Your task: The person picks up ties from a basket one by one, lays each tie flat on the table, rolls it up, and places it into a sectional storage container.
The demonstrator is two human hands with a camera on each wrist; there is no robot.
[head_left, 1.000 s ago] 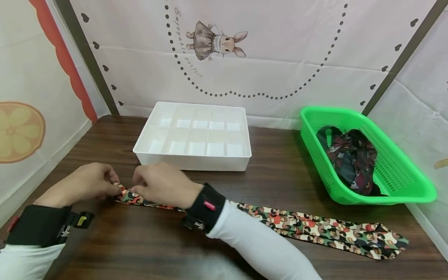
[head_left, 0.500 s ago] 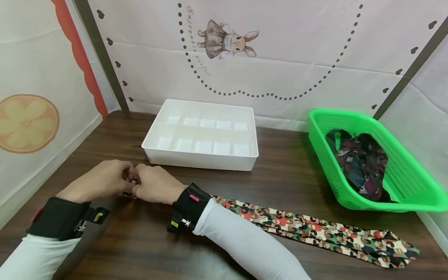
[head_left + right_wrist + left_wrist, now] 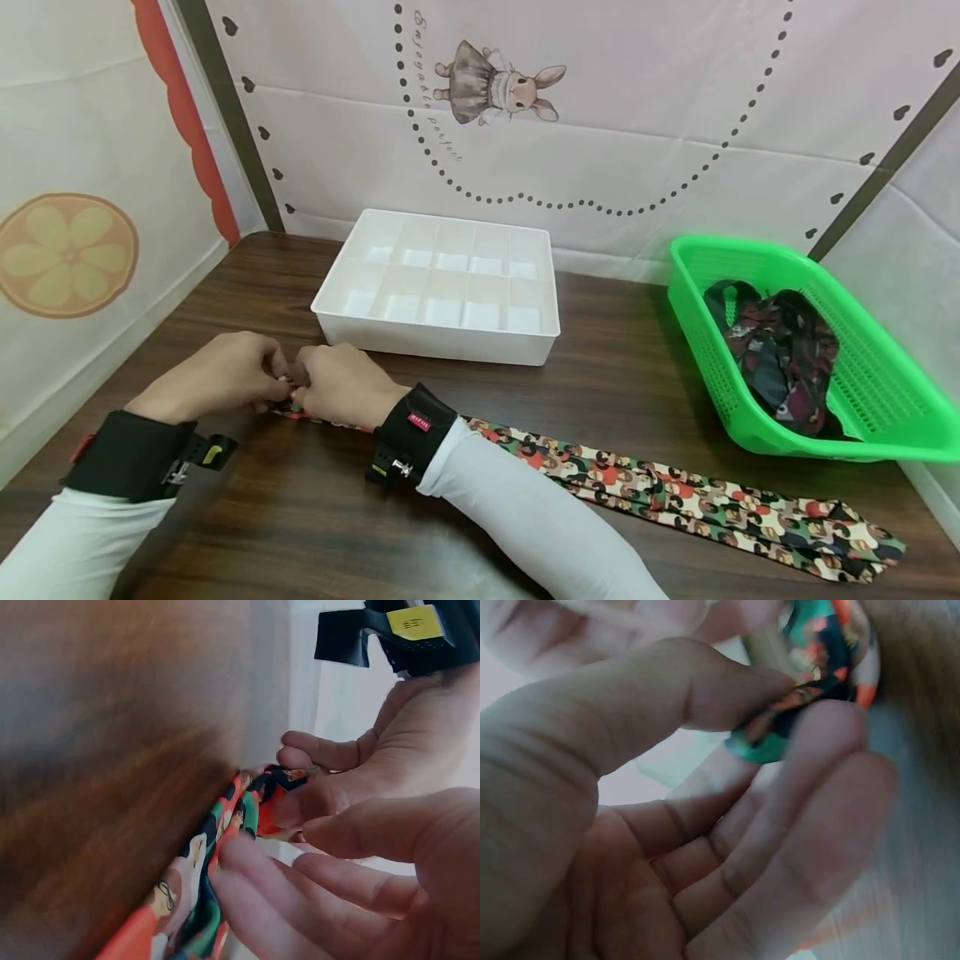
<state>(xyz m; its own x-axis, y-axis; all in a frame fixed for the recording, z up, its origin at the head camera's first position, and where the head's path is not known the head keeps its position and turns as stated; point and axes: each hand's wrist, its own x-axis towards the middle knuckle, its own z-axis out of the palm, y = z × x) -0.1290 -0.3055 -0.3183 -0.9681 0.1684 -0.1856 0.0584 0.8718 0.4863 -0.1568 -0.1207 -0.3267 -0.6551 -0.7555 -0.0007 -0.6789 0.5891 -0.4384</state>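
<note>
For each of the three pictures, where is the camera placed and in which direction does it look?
Head: worn on the head, looks forward and down at the table; both hands and sleeves show.
Left wrist: on the left wrist, looks along the palm; left hand pinches the tie.
Right wrist: on the right wrist, looks toward the fingers; right hand touches the tie, the left hand opposite.
All three share the tie's rolled end and both hands.

Tie (image 3: pixel 675 492): printed woven cloth, slight sheen (narrow end pinched). Table (image 3: pixel 600 375): dark wood grain, semi-gloss. Divider tray (image 3: pixel 442 287): smooth white plastic. Basket (image 3: pixel 862 417): glossy green plastic mesh.
</note>
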